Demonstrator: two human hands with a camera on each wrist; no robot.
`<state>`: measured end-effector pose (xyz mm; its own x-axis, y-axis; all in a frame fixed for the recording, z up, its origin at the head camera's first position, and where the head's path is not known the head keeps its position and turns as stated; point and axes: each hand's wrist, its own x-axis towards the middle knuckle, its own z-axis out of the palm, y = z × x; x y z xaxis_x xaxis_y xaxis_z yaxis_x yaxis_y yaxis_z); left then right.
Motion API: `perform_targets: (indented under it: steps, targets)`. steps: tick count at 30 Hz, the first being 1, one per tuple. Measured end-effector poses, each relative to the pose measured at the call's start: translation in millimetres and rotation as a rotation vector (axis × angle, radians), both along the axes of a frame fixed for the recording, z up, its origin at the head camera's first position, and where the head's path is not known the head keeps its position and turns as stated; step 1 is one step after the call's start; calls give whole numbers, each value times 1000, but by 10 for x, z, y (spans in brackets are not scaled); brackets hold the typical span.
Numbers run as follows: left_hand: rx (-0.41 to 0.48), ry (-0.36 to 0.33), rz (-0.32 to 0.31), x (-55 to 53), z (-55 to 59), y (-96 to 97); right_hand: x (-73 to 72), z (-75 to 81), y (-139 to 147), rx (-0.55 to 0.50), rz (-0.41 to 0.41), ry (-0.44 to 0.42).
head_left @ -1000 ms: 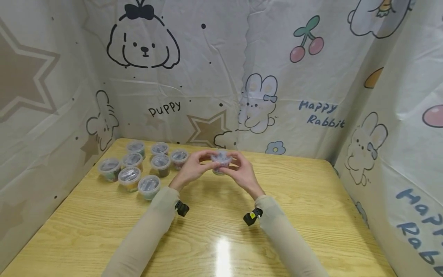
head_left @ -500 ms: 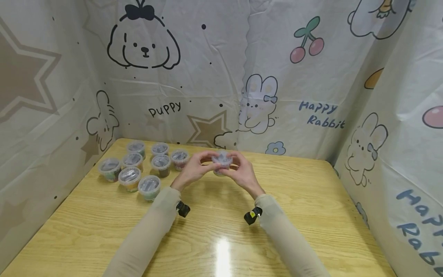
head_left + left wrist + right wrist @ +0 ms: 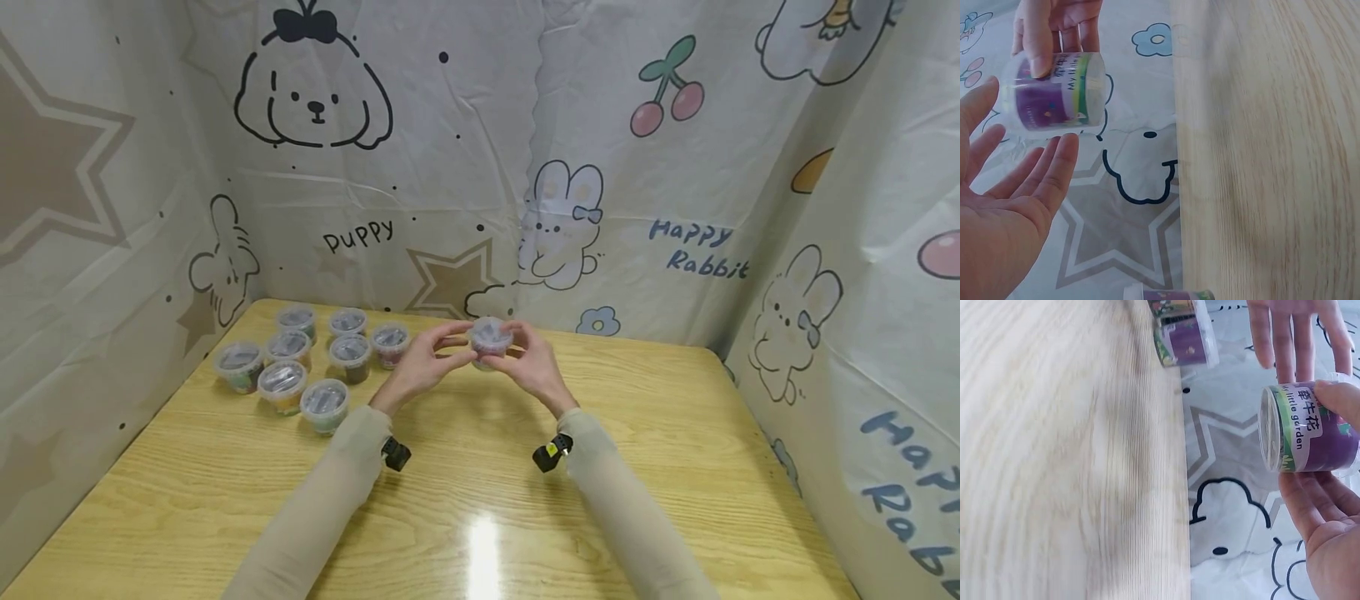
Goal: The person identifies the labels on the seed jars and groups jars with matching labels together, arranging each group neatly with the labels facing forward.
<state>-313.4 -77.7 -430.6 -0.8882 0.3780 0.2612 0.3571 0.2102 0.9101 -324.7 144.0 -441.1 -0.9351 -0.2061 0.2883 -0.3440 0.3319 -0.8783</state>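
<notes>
A small clear plastic tub (image 3: 491, 335) with a lid and a purple and green label is held up over the far middle of the table. In the right wrist view the label reads "My little garden". My right hand (image 3: 534, 367) grips the tub, thumb (image 3: 1338, 400) on one side of the wall and fingers underneath on the other. My left hand (image 3: 429, 365) is beside the tub, its fingers spread and fairly straight. In the left wrist view the left fingertips (image 3: 1067, 147) come close to the tub without curling round it.
Several similar lidded tubs (image 3: 324, 405) stand grouped at the far left of the wooden table (image 3: 420, 508). A printed cloth (image 3: 450, 167) hangs behind the table and along both sides. Black wrist cameras (image 3: 395, 454) sit on both sleeves.
The tub has risen slightly and shifted right in my right hand, which moved right with it. My left fingers, earlier round the tub's rim, are now loosened from it.
</notes>
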Motion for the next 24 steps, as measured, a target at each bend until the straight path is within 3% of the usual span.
perform_targets:
  steps: [6,12,24]
  targets:
    - [-62,41,1,24,-15,-40,-194,-39,133,27,-11,17]
    - [-82,0,22,68,-31,-64,-392,-81,297,80,-56,-20]
    - [-155,-16,-45,161,-87,-109,-696,-174,467,198,-134,-110]
